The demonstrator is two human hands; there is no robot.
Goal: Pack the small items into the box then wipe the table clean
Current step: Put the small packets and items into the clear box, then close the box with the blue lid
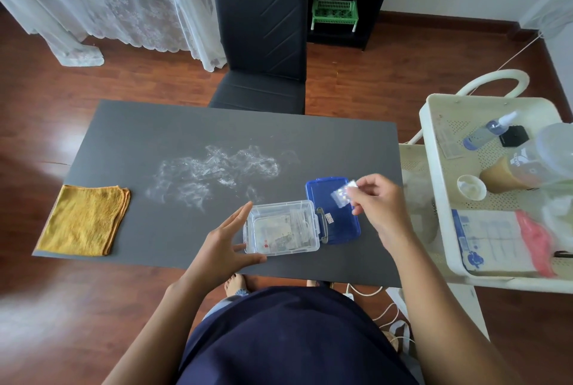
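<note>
Box (281, 227) sits lidless on the surface (173, 124); left hand (224, 242) spread against it, right hand (379, 202) pinching a small packet (342, 193).

You've got a matt dark grey table (155, 136), smeared with chalky white residue (214, 172) mid-surface. Your box (280, 228) is clear, glossy plastic; its lid (333, 209) is smooth blue plastic. At the left edge, a nubby yellow cloth (85, 220). Underneath, glossy wood floor (46, 89).
</note>
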